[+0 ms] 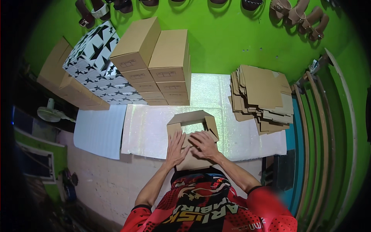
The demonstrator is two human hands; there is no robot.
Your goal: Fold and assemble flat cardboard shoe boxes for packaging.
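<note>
red jersey (205, 208) fills the near edge, forearms reaching out from it. left hand (177, 149) and right hand (205, 145) both lie flat, fingers spread, pressing on a half-folded brown cardboard box (191, 127); neither hand grips. box sits at the near edge of the glittery tabletop (154, 131). judged partway: far walls and flaps stand up, near panel still flat under the palms. flat blanks (261, 96) stacked to the right, finished brown boxes (158, 65) and star-print boxes (96, 65) piled behind. open tabletop on both sides of the box; green wall (232, 34) close behind.
</note>
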